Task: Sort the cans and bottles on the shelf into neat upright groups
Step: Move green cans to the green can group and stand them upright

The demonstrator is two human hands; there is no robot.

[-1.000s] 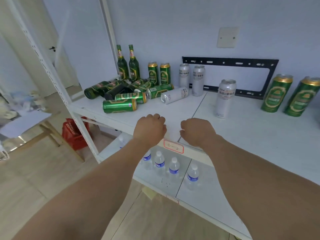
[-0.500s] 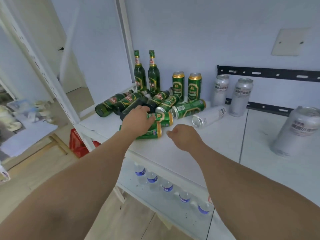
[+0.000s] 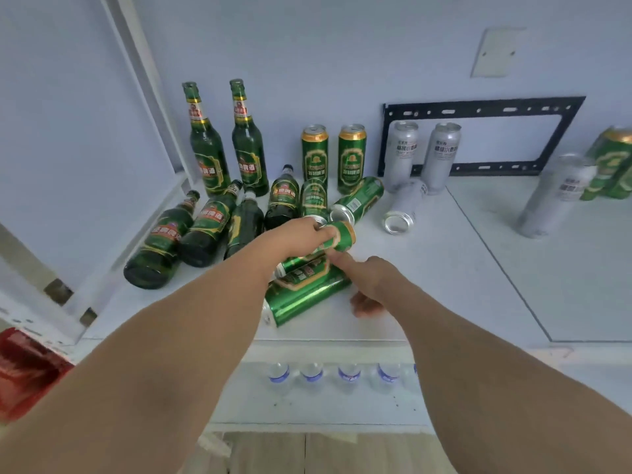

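The person is reaching both arms onto the white shelf [image 3: 444, 268]. The left hand [image 3: 297, 239] is gripping a green can [image 3: 337, 236] lying on its side, fingers curled over its body near the gold rim. The right hand [image 3: 371, 280] is sitting just right of a second fallen can [image 3: 304, 295] near the shelf's front edge; its forefinger is pointing out and touching the cans, its thumb is lying low on the shelf, and it is holding nothing.

Behind the hands, two more green cans [image 3: 355, 203] are lying tipped over, and four green bottles [image 3: 205, 230] are lying on their sides to the left, necks pointing toward the wall. Two bottles [image 3: 227, 148] are standing upright at the back, with two upright green cans [image 3: 333, 159] beside them and two upright silver cans [image 3: 422, 155] further right. One silver can [image 3: 405, 208] is lying on its side in front of that pair. Another silver can [image 3: 554, 196] is standing well apart on the right, near green cans [image 3: 612, 165] at the frame edge.

A black bracket [image 3: 478, 109] is leaning at the wall. Water bottles [image 3: 331, 374] are standing in a row on the lower shelf.
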